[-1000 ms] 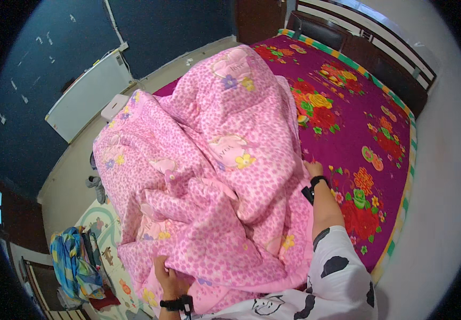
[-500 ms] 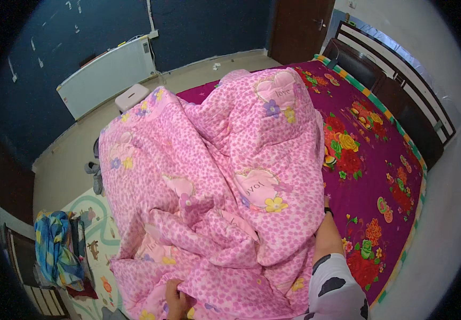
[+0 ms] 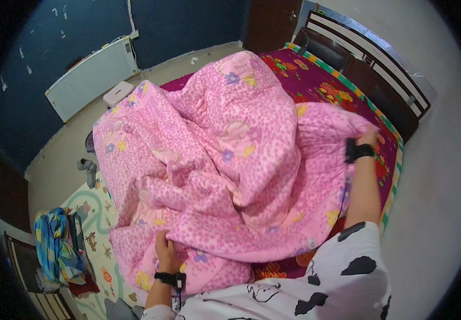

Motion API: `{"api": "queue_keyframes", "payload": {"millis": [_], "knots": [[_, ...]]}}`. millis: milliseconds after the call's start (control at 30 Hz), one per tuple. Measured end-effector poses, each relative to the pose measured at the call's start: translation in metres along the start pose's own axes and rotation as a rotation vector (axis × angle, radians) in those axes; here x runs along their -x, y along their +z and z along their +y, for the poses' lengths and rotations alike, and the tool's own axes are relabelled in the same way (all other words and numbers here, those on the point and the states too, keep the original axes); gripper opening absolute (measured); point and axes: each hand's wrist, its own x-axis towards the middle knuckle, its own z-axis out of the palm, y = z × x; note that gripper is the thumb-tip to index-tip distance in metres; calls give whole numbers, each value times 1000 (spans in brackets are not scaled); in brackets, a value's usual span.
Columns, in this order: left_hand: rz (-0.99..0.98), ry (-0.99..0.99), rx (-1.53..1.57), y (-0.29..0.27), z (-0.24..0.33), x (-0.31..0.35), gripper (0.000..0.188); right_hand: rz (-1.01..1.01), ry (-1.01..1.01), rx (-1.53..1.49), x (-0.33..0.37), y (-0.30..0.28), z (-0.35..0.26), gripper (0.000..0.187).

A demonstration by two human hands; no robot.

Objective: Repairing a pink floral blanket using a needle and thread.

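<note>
A pink spotted quilt [image 3: 198,154] with flower and heart-shaped patches lies rumpled in folds over most of the bed. My left hand [image 3: 165,253] is closed on its near edge, at the lower middle of the picture. On the right, my outstretched right hand [image 3: 368,137] grips the quilt's other edge, pulled out toward the headboard; its fingers are a little blurred. Both wrists carry black bands. Beneath the quilt, a purple flowered bedsheet [image 3: 326,88] with a striped border shows along the headboard side.
The dark headboard [image 3: 358,69] stands along the right, by a pale wall. A white radiator panel [image 3: 91,80] and a pink stool [image 3: 118,93] are beyond the bed. At left lie grey shoes [image 3: 87,172], a patterned mat [image 3: 94,234] and a heap of blue-yellow cloth [image 3: 57,248].
My right hand has come out from beneath the quilt and swung right and away, stretching its edge over the sheet. My left hand has lifted slightly, still gripping. The view has shifted.
</note>
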Motion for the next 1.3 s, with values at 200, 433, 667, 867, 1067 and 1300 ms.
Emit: {"api": "queue_keyframes", "payload": {"millis": [200,433,667,867,1067,1300], "knots": [[44,119,-99,-18,-14,-7,33,-206,-159,98,-30,-169,-151,25],[313,463,318,-47,28,-48,32,-42,-710,879,-65,-393,-177,27],[709,403,201,-223,50,-80,22,-136,-196,430,8,-325,-143,37],[581,155,102,-201,-12,-31,26,-288,211,1584,91,-529,-4,76],[537,70,243,-189,13,-24,28,-97,578,2064,168,-554,11,48],[498,103,152,-181,14,-47,23,-176,232,602,186,-262,9,29]]}}
